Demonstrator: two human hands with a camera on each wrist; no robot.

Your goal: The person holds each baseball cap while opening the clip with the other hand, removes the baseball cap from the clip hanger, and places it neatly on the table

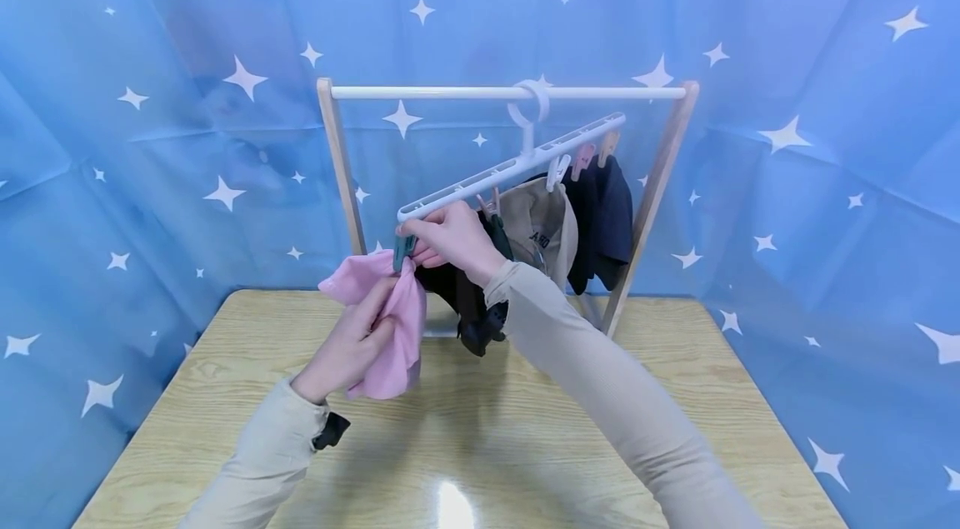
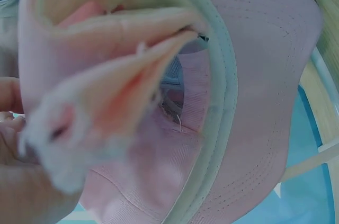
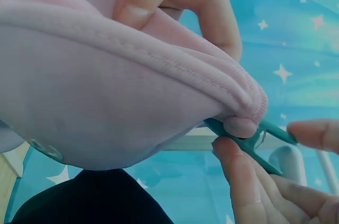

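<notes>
My left hand grips a pink cap below the left end of a white hanger. In the left wrist view the cap's brim and inner band fill much of the picture. At the hanger's low end, my right hand pinches a green clothespin. The right wrist view has the clothespin's handles between thumb and finger, its jaws at the gathered edge of the cap. A fingertip of the right hand also lies against that edge. Left-hand fingers press into the cap's fabric there.
The hanger tilts down to the left from a rack's white rail. A black cap, a beige cap and dark caps hang on it by clothespins. The rack's wooden legs stand on a wood-grain table.
</notes>
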